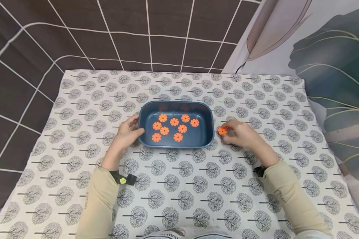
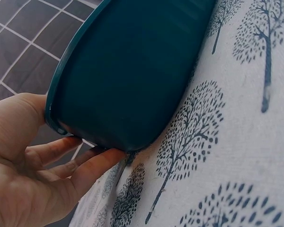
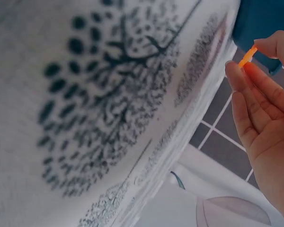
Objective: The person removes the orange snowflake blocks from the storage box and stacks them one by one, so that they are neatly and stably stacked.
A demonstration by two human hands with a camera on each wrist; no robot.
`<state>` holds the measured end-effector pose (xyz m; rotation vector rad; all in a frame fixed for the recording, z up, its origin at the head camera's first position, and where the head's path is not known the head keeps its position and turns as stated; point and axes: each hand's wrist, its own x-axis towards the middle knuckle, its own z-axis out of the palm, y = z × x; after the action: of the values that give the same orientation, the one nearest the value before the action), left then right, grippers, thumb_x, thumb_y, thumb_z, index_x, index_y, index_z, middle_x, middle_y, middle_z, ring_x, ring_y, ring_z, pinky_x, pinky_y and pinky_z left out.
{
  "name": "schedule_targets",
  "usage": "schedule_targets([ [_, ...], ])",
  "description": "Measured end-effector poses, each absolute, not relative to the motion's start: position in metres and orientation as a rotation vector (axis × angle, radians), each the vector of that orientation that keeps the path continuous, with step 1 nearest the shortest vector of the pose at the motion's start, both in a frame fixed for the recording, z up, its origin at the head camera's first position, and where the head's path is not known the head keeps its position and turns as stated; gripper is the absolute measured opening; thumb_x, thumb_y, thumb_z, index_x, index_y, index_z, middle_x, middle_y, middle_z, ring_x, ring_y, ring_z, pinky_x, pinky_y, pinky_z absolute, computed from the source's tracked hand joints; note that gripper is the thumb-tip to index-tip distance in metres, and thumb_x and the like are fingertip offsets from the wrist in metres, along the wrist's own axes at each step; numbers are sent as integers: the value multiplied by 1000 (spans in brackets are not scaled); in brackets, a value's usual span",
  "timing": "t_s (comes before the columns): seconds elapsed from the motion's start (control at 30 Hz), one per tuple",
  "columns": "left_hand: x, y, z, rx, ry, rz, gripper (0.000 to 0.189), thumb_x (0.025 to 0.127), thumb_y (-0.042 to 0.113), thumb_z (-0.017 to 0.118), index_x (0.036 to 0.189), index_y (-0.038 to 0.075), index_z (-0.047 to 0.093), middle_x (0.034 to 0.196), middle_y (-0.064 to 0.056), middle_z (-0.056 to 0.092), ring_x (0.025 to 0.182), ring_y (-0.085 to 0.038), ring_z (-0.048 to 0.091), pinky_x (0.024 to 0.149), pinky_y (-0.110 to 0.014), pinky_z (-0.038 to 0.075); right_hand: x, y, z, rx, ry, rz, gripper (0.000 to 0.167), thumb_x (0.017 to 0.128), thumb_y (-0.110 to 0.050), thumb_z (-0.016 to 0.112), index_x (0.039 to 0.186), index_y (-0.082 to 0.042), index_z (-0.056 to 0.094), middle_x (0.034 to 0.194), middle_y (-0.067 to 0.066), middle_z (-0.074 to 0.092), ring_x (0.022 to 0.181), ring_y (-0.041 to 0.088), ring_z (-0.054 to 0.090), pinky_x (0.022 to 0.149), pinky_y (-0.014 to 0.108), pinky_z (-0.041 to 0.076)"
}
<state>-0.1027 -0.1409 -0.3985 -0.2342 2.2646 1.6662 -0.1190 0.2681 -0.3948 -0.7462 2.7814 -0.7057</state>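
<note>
A dark blue plastic basin (image 1: 176, 146) stands on the table with several orange notched discs (image 1: 174, 122) lying flat on its floor. My left hand (image 1: 128, 132) holds the basin's left end, thumb at the rim and fingers along the outside wall. In the left wrist view, its fingertips (image 2: 116, 153) touch the lower corner of the basin (image 2: 123, 75). To the right of the basin, my right hand (image 1: 238, 133) pinches one orange notched disc (image 1: 222, 130) between thumb and fingers. The right wrist view shows that disc (image 3: 248, 56) edge-on, near the basin's wall (image 3: 258, 35).
A white cloth with a tree print (image 1: 182, 196) covers the table. Behind it hangs a dark curtain (image 1: 128, 46) with a white grid, and a leaf-patterned curtain (image 1: 332, 66) is at the right. Each wrist wears a black strap (image 1: 116, 176).
</note>
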Motion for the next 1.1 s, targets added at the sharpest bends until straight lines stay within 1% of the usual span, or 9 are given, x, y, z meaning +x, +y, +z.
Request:
schedule_targets([
  [0.13,-102,-141,-398,-229,2257,1681,66,85,3,55,146,8,29,144,-18,37,132,-32,38,104,-40,41,-120,266,-400,-757,2790,-667,42,75,-23,75,110,-3,62,98,9,65,83,19,60,74,35,55],
  [0.33,-102,-141,-397,-231,2244,1699,66,85,2,56,145,8,29,144,-18,37,131,-32,38,103,-40,42,-120,260,-400,-747,2823,-630,40,77,-22,73,109,-1,63,97,11,65,83,22,60,76,38,54],
  [0.5,-102,-142,-397,-229,2237,1711,67,85,2,56,146,9,29,145,-18,36,131,-32,38,103,-40,42,-120,257,-401,-710,2850,-645,36,79,-21,70,107,0,63,93,12,66,82,23,61,74,39,55],
  [0.73,-102,-142,-398,-216,2250,1693,67,85,3,56,146,8,28,145,-18,36,132,-32,37,104,-40,41,-121,256,-404,-711,2854,-628,37,78,-20,72,106,2,63,95,14,66,85,25,61,78,41,54],
  [1.0,-103,-142,-398,-215,2236,1688,68,86,4,55,147,7,25,146,-19,34,134,-32,33,107,-40,37,-123,254,-405,-734,2874,-557,38,75,-19,73,105,2,64,98,15,65,84,25,61,77,41,54],
  [1.1,-102,-143,-399,-221,2236,1684,69,86,4,55,147,7,24,147,-18,33,135,-32,33,108,-40,36,-122,252,-405,-732,2868,-558,38,74,-18,74,104,3,64,97,15,65,84,25,61,77,41,54],
])
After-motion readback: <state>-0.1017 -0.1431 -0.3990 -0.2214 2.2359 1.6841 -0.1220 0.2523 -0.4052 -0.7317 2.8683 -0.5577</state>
